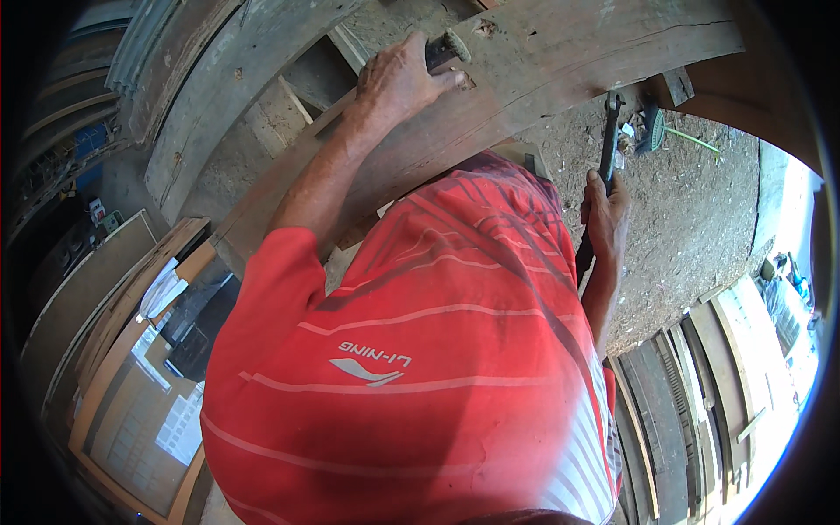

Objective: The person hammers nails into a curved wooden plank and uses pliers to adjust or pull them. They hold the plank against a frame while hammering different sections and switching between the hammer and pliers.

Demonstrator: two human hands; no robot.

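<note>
A thick weathered wooden beam [560,61] runs across the top in front of me. My left hand [395,83] rests on it, fingers wrapped round a chisel [444,51]. The chisel's dark handle ends in a frayed, flattened butt; its blade is hidden. Small cut recesses show in the wood beside this hand. To the right, apart from the beam's near edge, my right hand [605,214] grips a hammer [610,144] by its dark shaft. The hammer's small dark head points away from me, close to the beam.
Another curved plank [214,96] lies at the left. A dark green sandal or brush-like object [651,128] is on the dirt floor [674,219]. Boards [674,420] are stacked at the lower right. A wooden-framed panel [140,437] with papers stands at the lower left.
</note>
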